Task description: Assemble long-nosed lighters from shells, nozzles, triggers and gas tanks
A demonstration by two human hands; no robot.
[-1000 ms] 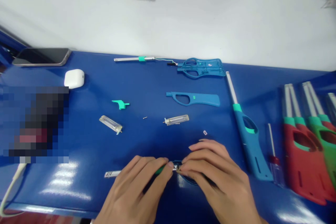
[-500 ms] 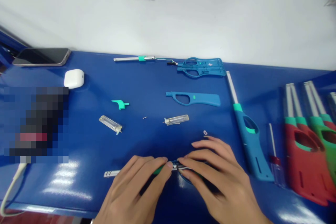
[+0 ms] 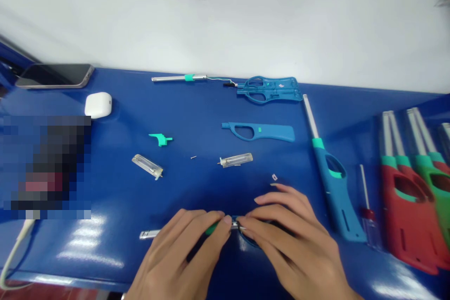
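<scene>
Near the front of the table, my left hand is closed around the metal lighter tube. Its slotted end sticks out to the left, and a green collar shows under the fingers. My right hand meets it from the right, thumb and index finger pinching the blue lighter handle piece where the tube joins it. Most of that handle is hidden under my palm. Just beyond my right fingertips lies a small white-and-red piece.
Ahead lie two clear fuel tanks, a screw, a green trigger, a blue handle half and an opened lighter. Rightward are a blue lighter, a screwdriver and red lighters. A phone lies back left.
My right thumb and index finger have drawn closer together at the joint and cover more of the dark part there. My left hand has hardly moved.
</scene>
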